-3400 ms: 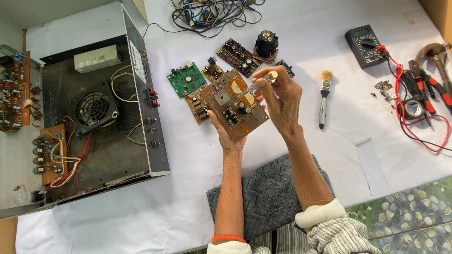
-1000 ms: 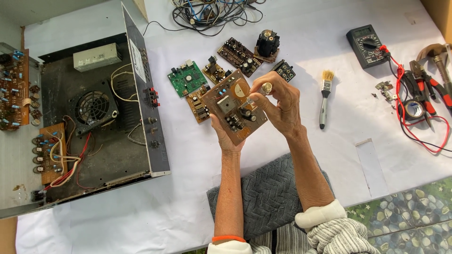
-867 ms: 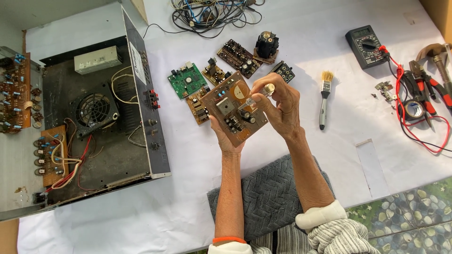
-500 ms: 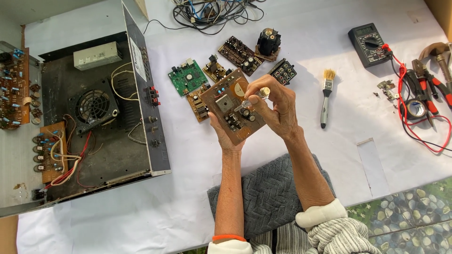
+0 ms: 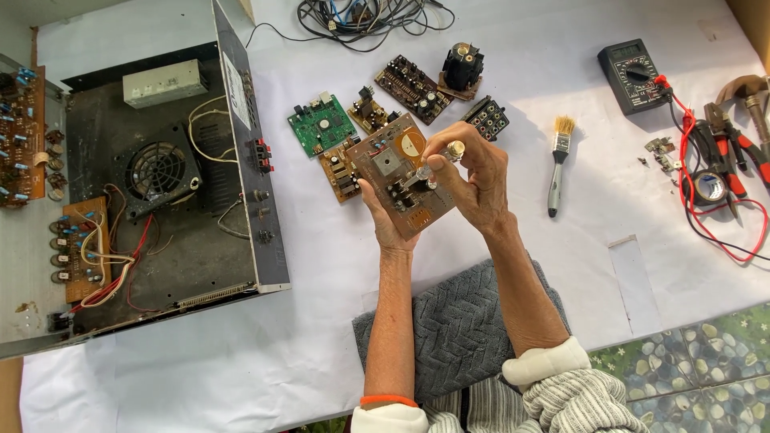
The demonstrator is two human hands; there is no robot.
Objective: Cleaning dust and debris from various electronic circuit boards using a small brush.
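My left hand [image 5: 383,226] holds a brown circuit board [image 5: 395,172] from below, tilted up above the white table cover [image 5: 337,265]. My right hand [image 5: 475,176] grips a small tool with a pale round handle [image 5: 449,152]; its tip touches the components in the middle of the board. The fingers of the right hand curl round the tool and hide most of its shaft.
An opened amplifier chassis [image 5: 160,184] with a fan fills the left. Several loose circuit boards, one green [image 5: 321,124], lie behind the hands. A paintbrush [image 5: 557,164], a multimeter [image 5: 630,64], pliers [image 5: 734,144] and red leads lie to the right. A grey mat [image 5: 457,321] lies under my forearms.
The right hand has lowered the tool from beside the board's top edge down onto its middle. The left hand still holds the board in nearly the same place.
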